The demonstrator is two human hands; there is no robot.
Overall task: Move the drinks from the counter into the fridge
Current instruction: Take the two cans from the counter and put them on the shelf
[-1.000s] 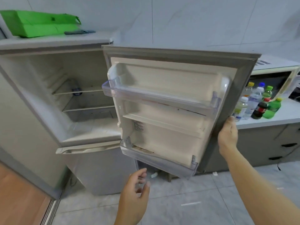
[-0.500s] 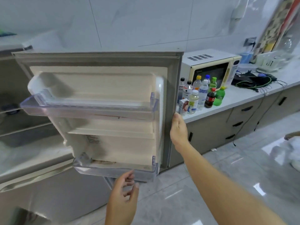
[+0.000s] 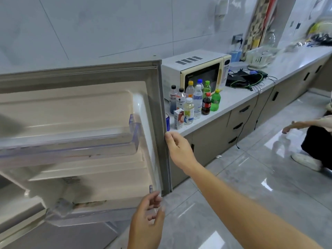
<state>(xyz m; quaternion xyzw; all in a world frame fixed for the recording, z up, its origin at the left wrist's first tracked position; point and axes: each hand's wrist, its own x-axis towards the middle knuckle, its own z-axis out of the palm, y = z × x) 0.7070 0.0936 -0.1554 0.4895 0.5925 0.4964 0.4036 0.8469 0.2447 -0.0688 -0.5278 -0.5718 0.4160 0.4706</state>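
The fridge door (image 3: 159, 105) stands open and fills the left half of the view, with a clear upper door shelf (image 3: 89, 146) and a lower one (image 3: 86, 217), both bare. My right hand (image 3: 177, 147) grips the door's free edge at mid height, thumb on the grey seal. Below the door's bottom corner my left hand (image 3: 147, 218) hovers with loosely curled fingers and holds nothing. The drinks stand grouped on the counter (image 3: 233, 99) just right of the door: several bottles, among them a cola bottle (image 3: 206, 105) and a green bottle (image 3: 215, 102), plus a small carton (image 3: 179, 118) and a blue can (image 3: 167, 122).
A cream microwave (image 3: 197, 69) stands behind the drinks. Further along the counter lie black gear with green cables (image 3: 248, 78) and a white basket (image 3: 258, 56). Someone crouches on the glossy tiled floor at the right edge (image 3: 316, 141). Drawers run under the counter.
The view has swung right, away from the fridge interior and toward the counter. My right hand has stayed on the door edge. My left hand has risen a little toward the door's bottom corner.
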